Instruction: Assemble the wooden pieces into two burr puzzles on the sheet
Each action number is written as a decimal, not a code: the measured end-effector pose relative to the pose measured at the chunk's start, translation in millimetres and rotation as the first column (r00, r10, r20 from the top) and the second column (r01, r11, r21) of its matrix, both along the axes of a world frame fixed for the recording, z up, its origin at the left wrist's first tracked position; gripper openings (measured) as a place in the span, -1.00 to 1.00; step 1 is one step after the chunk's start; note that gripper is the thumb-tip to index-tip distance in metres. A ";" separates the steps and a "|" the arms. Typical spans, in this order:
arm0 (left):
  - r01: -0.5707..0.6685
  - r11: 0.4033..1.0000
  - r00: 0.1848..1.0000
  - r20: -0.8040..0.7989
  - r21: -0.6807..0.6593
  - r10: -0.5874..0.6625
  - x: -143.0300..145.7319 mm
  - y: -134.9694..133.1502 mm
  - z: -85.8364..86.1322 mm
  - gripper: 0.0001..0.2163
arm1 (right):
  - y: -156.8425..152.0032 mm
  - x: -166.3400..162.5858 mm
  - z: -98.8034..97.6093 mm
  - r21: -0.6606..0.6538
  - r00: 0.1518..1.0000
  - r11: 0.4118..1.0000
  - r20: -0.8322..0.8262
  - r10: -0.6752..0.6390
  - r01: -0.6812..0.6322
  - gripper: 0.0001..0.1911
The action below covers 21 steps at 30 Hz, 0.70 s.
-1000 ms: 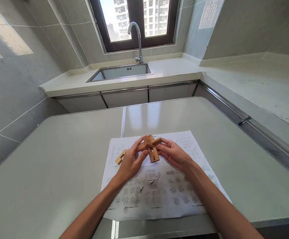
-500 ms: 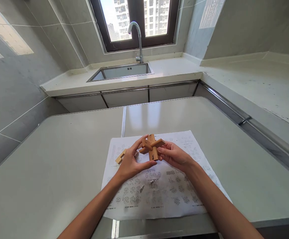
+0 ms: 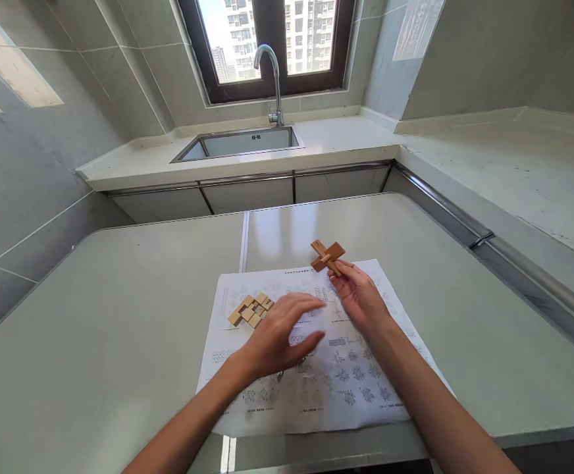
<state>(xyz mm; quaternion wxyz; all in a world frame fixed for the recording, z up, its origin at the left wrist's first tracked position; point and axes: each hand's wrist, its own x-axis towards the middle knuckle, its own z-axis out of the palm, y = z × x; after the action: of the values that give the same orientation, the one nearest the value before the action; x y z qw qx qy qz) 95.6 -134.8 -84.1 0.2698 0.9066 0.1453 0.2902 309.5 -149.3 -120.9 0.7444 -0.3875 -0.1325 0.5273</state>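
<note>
A wooden cross (image 3: 327,255) is pinched by the fingertips of the right hand (image 3: 361,299) and held above the far edge of the sheet (image 3: 316,388), near the desk's (image 3: 119,329) middle. The left hand (image 3: 280,332) is spread, palm down, over the sheet's centre; contact with the paper cannot be told. Loose wooden pieces (image 3: 251,309) lie on the sheet's far left corner, just beside the left hand's fingers.

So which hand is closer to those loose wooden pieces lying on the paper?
Left. The left hand hovers open just right of the loose wooden pieces; the right hand is farther right, holding up the wooden cross.
</note>
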 end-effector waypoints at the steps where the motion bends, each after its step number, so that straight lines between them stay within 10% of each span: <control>1: 0.103 0.995 0.992 -0.068 0.013 -0.102 0.3 -1.9 -0.2 -0.56 | 0.0 1.9 -0.3 -0.005 0.999 0.999 0.002 -0.050 0.050 -0.72; 8: 0.219 0.975 0.890 -0.417 0.040 -0.183 0.5 -7.8 -10.6 -0.20 | -1.2 11.9 -0.5 -0.050 0.973 0.974 0.073 -0.219 0.223 -0.70; 21: 0.196 0.976 0.869 -0.477 0.093 -0.129 5.8 4.9 -15.4 -0.27 | 0.9 17.9 -12.3 -0.088 0.814 0.915 0.495 -0.303 0.394 -0.64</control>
<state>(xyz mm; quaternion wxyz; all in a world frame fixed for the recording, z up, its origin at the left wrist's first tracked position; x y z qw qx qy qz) 101.3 -129.9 -99.5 0.1868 0.9751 0.1089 0.0484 327.4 -148.4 -133.3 0.7341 -0.5894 -0.1861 0.2813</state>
